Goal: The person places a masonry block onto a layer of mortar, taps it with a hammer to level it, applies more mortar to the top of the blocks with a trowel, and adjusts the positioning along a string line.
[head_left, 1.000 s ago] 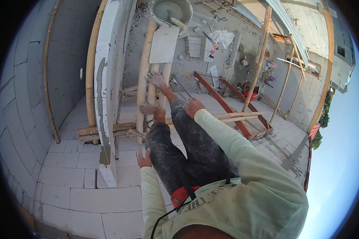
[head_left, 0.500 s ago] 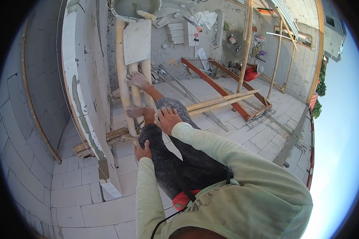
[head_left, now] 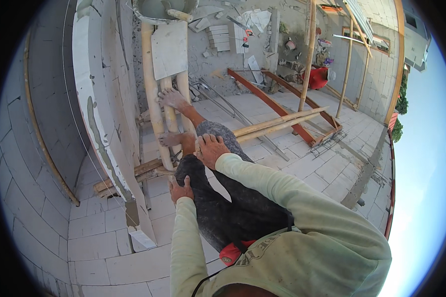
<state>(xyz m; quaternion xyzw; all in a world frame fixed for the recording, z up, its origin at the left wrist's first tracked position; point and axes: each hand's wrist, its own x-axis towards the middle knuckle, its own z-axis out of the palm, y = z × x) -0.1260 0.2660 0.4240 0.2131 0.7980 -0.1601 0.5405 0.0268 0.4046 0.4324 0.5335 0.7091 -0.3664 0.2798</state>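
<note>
My right hand [head_left: 213, 151] rests on my right knee, fingers loosely spread over the dark trousers [head_left: 228, 198]. Lower and to the left, my left hand [head_left: 181, 189] lies on the side of my left knee with its thumb apart. Neither holds anything. My bare, dusty feet [head_left: 173, 99] stand on bamboo poles [head_left: 155, 106]. A grey board [head_left: 169, 52] lies across these poles ahead of my feet. Beyond it is a round tub [head_left: 142, 17] of grey mortar, with a handled tool [head_left: 180, 15] lying over its rim.
A block wall [head_left: 96, 123] with mortar along its top runs close on my left. Far below are red-brown metal frames [head_left: 270, 106], stacked pale blocks [head_left: 219, 38] and a person in red [head_left: 318, 77]. Bamboo poles [head_left: 280, 123] cross on the right, and one upright pole [head_left: 307, 64] stands there.
The view has shifted slightly. Both my hands stay on my knees. Down below, the person in red has moved a little farther away, and more of their body shows.
</note>
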